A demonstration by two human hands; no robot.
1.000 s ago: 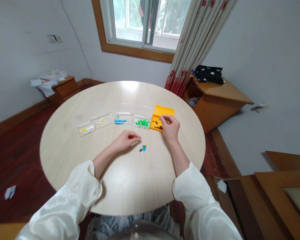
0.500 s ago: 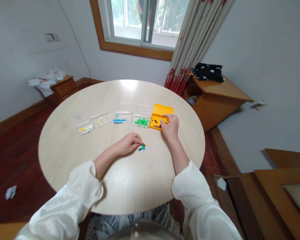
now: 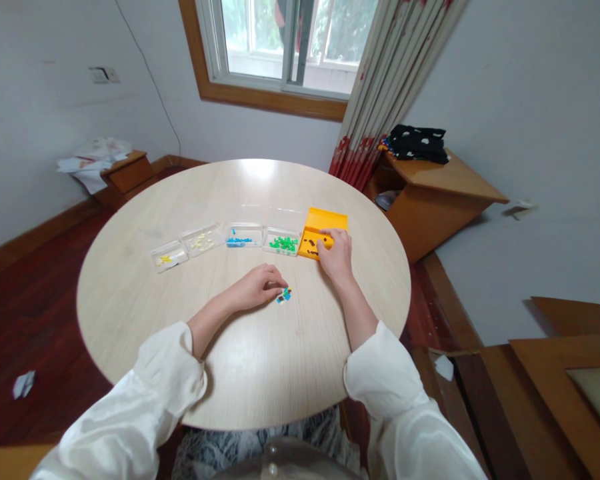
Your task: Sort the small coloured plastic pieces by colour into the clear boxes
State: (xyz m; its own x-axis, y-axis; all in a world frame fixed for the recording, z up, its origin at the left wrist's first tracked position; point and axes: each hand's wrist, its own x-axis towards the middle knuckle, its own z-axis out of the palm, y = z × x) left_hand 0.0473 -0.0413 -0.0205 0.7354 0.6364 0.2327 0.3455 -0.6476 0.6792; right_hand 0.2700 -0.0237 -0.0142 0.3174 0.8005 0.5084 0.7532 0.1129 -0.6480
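On the table, my left hand (image 3: 260, 287) lies beside a small cluster of tiny blue, green, brown and yellow toy bricks (image 3: 286, 296). Its thumb and index finger are parted, with the tips at the cluster's edge; whether they touch it I cannot tell. My right hand (image 3: 337, 255) hovers over the open orange box (image 3: 325, 219). Its thumb and index finger are apart, and small dark brown pieces (image 3: 312, 244) lie in the box around them. The curled fingers hide part of the box's right side.
Left of the orange box stand open clear boxes with green pieces (image 3: 284, 245), blue pieces (image 3: 240, 241), cream pieces (image 3: 203, 243) and yellow pieces (image 3: 165, 259). They form a curve across the round table (image 3: 250, 373). A curtain (image 3: 375, 87) and a wooden cabinet (image 3: 425, 200) stand beyond.
My right hand has shifted slightly left over the orange box. My left index finger has lifted a little off the brick cluster, showing more of it.
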